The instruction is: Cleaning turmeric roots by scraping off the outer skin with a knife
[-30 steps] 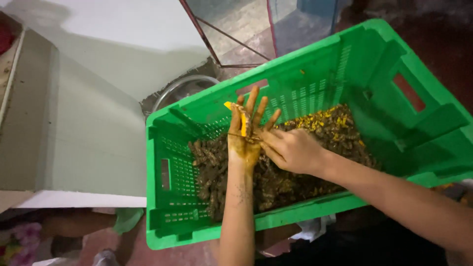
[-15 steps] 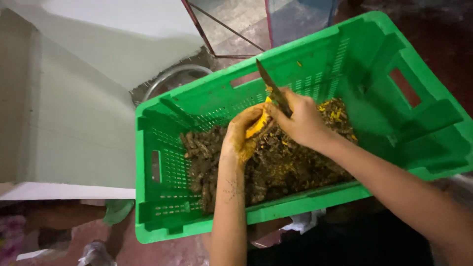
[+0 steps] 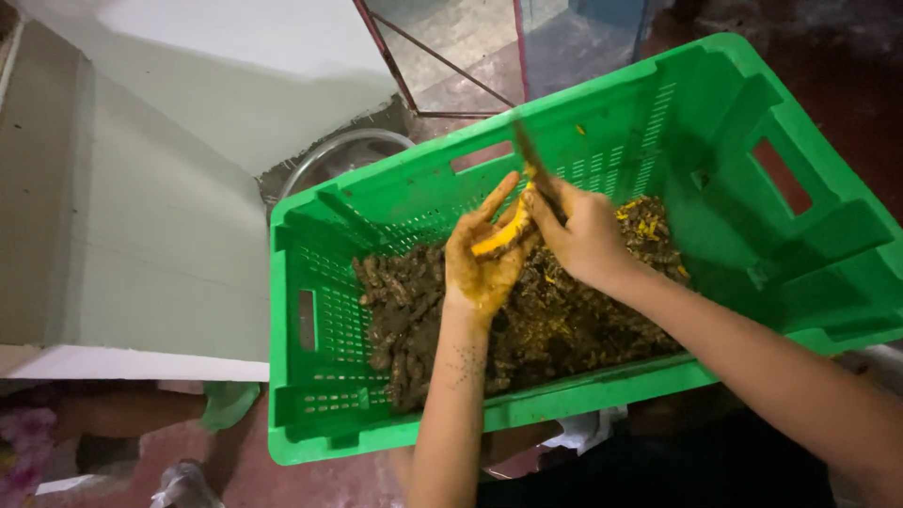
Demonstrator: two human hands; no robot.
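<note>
Turmeric root (image 3: 500, 237), peeled bright orange-yellow, sits in the left hand (image 3: 484, 259), whose yellow-stained fingers curl around it above the middle of a green plastic crate (image 3: 310, 235). Right hand (image 3: 585, 235) is clamped on a knife (image 3: 527, 155), its blurred blade slanting up toward the crate's far wall and touching the root's upper end. Both hands are close together, nearly touching. Beneath them lies a heap of brown unpeeled roots (image 3: 414, 310) with yellow peelings (image 3: 649, 226) scattered at the right side. A metal bowl (image 3: 329, 155) shows behind the crate

Green slotted crate (image 3: 310, 235), brown roots (image 3: 404, 310), yellow-orange peeled piece (image 3: 503, 235).
</note>
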